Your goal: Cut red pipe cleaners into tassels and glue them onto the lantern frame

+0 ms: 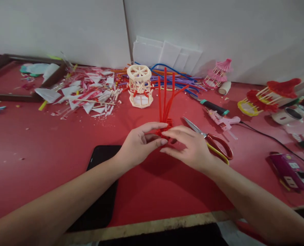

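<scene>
A bundle of red pipe cleaners (165,99) stands upright over the red table (147,191), its several stems spreading at the top and its base bent into a compact cluster. My left hand (139,141) grips that base from the left between fingers and thumb. From the right, my right hand (190,145) closes its fingertips on the same base. Both hands' fingertips nearly meet and hide part of the cluster. Just right of my right hand lie scissors with red and yellow handles (220,147).
A cream lantern-like frame (140,85) stands behind the hands. Plastic and stick scraps (90,92) lie at back left. A black phone-like slab (103,194) is under my left forearm. Rightward are a pink glue gun (223,121), its cord, red-roofed model (272,94) and purple box (291,171).
</scene>
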Demonstrator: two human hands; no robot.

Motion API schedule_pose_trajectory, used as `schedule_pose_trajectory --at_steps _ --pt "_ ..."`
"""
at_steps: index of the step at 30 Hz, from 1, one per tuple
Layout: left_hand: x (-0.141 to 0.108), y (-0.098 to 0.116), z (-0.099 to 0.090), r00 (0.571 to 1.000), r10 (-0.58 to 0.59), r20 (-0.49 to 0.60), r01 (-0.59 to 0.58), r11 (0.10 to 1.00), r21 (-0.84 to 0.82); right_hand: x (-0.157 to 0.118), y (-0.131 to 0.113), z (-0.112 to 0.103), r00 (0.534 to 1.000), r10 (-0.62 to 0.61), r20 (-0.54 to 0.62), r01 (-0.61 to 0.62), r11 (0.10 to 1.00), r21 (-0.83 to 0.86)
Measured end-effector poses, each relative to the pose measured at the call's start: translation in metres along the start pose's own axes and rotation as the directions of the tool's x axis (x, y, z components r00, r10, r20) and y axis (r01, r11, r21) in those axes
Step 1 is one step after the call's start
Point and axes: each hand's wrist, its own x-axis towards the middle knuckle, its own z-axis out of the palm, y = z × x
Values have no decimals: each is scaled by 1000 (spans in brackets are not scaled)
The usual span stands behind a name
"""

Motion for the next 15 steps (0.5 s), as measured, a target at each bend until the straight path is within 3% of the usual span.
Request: schedule_pose_trajectory --at_steps 3,9,15 --pt "1 -1 0 1000 -11 4 11 1000 -1 -6 3 7 1000 12 -24 -12 999 29" --pt "1 -1 -3 999 19 -35 -16 997 70 -11 4 10 984 169 -56 -157 973 170" --pt "6 -9 -10 981 114 -158 -57 943 328 -13 12 5 989 147 20 -149 979 138"
